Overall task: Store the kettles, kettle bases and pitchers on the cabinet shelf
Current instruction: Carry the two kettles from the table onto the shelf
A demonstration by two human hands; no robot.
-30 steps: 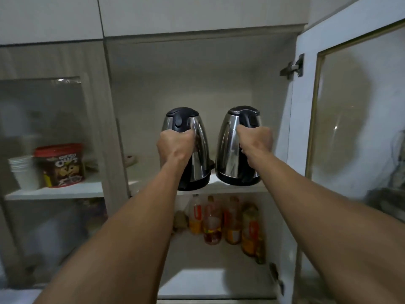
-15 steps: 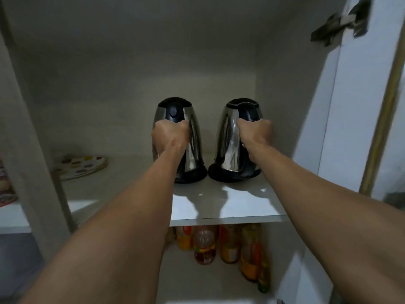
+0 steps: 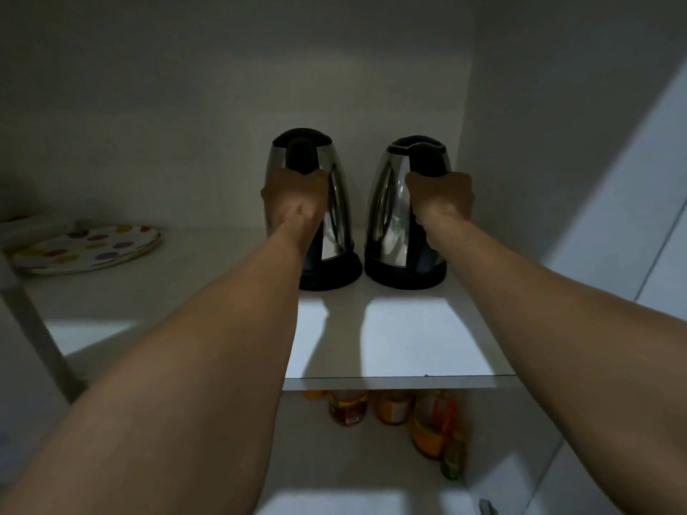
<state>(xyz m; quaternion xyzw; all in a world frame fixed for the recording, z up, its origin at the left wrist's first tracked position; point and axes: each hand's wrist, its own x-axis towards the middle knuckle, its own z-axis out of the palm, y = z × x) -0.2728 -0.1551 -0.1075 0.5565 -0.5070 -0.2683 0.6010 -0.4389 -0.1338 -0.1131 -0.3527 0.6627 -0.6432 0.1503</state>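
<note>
Two steel kettles with black lids and black bottoms stand side by side deep on the white cabinet shelf [image 3: 401,343]. My left hand [image 3: 293,198] is closed around the handle of the left kettle [image 3: 336,202]. The right kettle [image 3: 388,195] has my right hand [image 3: 442,197] wrapped around its handle. Both kettles are upright and rest on the shelf near the back wall, close to the cabinet's right side wall. Their handles are hidden by my fists.
A white plate with coloured dots [image 3: 85,249] lies at the shelf's left back. Several bottles [image 3: 431,421] stand on the lower shelf. The open cabinet door [image 3: 632,224] is at the right, and a vertical divider [image 3: 33,328] at the left.
Both kettles have moved further back onto the shelf, from its front edge to near the back wall. My head has come closer and into the darker cabinet.
</note>
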